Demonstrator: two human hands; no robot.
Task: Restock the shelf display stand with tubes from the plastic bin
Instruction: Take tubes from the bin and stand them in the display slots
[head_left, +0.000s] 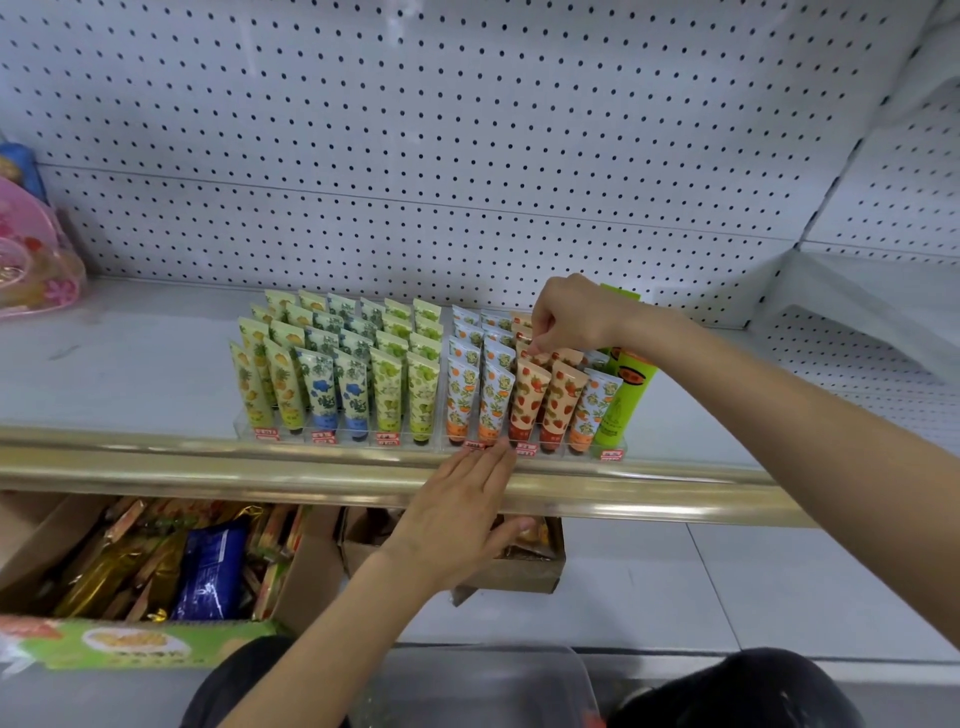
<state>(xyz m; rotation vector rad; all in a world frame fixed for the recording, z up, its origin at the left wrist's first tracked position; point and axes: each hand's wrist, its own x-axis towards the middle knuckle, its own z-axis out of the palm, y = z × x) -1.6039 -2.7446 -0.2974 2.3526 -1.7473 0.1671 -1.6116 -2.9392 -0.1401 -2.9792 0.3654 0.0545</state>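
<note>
Two clear display stands sit side by side on the white shelf, the left stand (244, 427) full of green and blue fruit-print tubes, the right stand (621, 450) holding orange, strawberry and plain green tubes. My right hand (569, 314) reaches over the right stand and pinches the top of a strawberry tube (524, 339) in a back row. My left hand (460, 506) lies flat with fingers spread, its fingertips against the front edge of the right stand. The clear plastic bin (483, 680) sits low at the bottom, between my knees; I cannot make out its contents.
A gold rail (208, 462) runs along the shelf front. Below it stand a cardboard box of snack packets (156, 566) and a smaller carton (530, 571). Pink packaged goods (31, 260) sit at the shelf's far left. White pegboard (467, 156) backs the shelf.
</note>
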